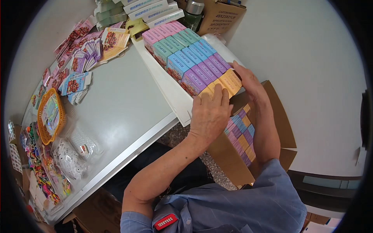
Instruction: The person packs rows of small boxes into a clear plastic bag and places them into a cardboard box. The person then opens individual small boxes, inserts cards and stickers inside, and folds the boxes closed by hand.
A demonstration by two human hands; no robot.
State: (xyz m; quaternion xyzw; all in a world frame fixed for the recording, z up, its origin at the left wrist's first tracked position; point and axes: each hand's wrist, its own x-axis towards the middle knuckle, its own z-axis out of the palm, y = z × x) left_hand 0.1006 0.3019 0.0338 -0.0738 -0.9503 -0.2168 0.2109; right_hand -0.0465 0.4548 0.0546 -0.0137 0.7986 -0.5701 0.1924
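At one gray table (128,101), gripping yellow boxes (232,80) with fingers of two hands, left (211,114) and right (249,80); one basket (61,118).

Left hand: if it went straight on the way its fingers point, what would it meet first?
Likely the yellow boxes, which the left hand appears to touch; just beyond stand the purple boxes. Depth at the fingertips is hard to judge.
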